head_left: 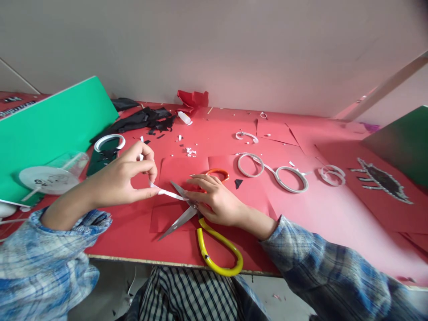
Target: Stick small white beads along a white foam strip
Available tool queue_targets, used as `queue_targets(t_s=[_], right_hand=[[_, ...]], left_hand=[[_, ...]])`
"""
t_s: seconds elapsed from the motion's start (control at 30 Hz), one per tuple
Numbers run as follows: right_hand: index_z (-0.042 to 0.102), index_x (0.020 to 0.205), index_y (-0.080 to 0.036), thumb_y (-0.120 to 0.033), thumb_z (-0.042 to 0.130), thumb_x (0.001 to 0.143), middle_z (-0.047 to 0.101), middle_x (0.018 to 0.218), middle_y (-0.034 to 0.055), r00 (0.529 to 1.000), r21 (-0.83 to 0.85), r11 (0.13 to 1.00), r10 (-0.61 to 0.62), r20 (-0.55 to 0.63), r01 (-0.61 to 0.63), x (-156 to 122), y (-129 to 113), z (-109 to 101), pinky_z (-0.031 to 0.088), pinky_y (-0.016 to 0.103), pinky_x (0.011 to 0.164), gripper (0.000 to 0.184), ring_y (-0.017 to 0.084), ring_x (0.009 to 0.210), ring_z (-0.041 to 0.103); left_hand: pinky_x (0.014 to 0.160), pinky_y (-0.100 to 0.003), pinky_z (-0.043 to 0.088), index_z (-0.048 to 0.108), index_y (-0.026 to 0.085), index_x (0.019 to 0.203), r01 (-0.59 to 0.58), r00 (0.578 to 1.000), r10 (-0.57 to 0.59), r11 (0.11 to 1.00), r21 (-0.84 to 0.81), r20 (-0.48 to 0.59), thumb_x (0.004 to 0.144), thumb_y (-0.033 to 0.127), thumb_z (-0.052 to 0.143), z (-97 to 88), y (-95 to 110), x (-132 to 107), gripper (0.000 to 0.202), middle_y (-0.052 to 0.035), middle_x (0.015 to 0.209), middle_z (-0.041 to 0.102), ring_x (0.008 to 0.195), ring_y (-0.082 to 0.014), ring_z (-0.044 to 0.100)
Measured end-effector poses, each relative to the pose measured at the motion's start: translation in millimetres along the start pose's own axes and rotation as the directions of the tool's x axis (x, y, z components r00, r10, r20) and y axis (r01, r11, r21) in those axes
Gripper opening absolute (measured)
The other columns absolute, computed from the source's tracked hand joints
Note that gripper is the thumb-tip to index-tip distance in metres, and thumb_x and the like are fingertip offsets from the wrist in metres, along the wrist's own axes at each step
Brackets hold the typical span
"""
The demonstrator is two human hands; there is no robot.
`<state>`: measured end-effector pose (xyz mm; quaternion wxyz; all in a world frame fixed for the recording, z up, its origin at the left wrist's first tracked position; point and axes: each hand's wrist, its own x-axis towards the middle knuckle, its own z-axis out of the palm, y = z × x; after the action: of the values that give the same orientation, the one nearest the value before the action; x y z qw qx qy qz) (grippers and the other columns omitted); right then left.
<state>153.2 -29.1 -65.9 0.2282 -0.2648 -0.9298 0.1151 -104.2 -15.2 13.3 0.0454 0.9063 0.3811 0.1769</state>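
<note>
My left hand point(135, 174) pinches a narrow strip of white tape point(173, 195) between thumb and fingertips. From there the strip runs right to the fingertips of my right hand point(217, 200), which close on its other end; the thumb is partly hidden. Under my right hand lies a large pair of scissors point(179, 223), blades spread apart and pointing left. Its yellow handle loop point(237, 258) reaches over the table's front edge. An orange loop point(219, 173) shows behind my right fingers; I cannot tell if it belongs to the same scissors. Red paper sheets point(170, 169) lie beneath.
Tape rolls point(292, 179) and curled tape lie right of centre. A white roll point(109, 141) sits on a dark phone-like slab at left. Black scraps point(143, 118), a small white bottle point(184, 117), green boards point(56, 133) and a black hedgehog-like cutout point(384, 182) surround the work.
</note>
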Motion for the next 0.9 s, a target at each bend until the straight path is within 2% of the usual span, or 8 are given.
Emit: queue_targets(t_s=[0.17,0.43,0.63,0.9], right_hand=[[0.059,0.123,-0.015,-0.012,0.047,0.084,0.053,0.129,0.0170,1.000,-0.009,1.000,0.005,0.022,-0.005,0.2,-0.8,-0.3,0.042,0.051,0.096,0.041,0.029,0.121,0.045],[0.064,0.114,-0.009,-0.016,0.051,0.081,0.054,0.129,0.0198,0.997,-0.056,0.996,-0.061,0.051,0.064,-0.5,-2.8,-1.0,0.039,0.050,0.098,0.036,0.033,0.123,0.044],[0.062,0.114,-0.004,-0.015,0.046,0.081,0.057,0.125,0.0198,0.991,-0.098,0.986,-0.130,0.025,0.132,-0.6,-4.8,1.8,0.039,0.052,0.098,0.038,0.034,0.121,0.045],[0.064,0.108,-0.004,-0.017,0.047,0.078,0.058,0.124,0.0199,0.991,-0.030,0.991,-0.134,0.010,0.134,0.0,-4.9,4.5,0.040,0.049,0.098,0.037,0.033,0.120,0.046]], left_hand=[[0.080,-0.028,0.045,0.056,0.019,0.067,0.030,0.999,-0.029,0.999,-0.015,0.032,0.076,0.032,0.056,1.3,-0.2,0.6,0.016,-0.0028,0.089,0.042,0.085,-0.0163,0.051],[0.081,-0.029,0.045,0.055,0.018,0.067,0.058,0.995,-0.057,0.998,-0.004,0.076,0.076,0.033,0.054,0.2,1.5,-1.2,0.018,-0.0033,0.089,0.041,0.085,-0.0167,0.051],[0.081,-0.030,0.044,0.056,0.019,0.066,0.084,0.995,-0.084,0.996,0.002,0.061,0.076,0.035,0.055,2.2,-2.4,1.0,0.018,-0.0030,0.088,0.041,0.084,-0.0174,0.051],[0.076,-0.027,0.047,0.057,0.019,0.067,0.071,0.997,-0.072,0.997,-0.015,-0.003,0.074,0.033,0.059,6.7,-11.1,6.8,0.016,-0.0029,0.088,0.043,0.080,-0.0150,0.051]])
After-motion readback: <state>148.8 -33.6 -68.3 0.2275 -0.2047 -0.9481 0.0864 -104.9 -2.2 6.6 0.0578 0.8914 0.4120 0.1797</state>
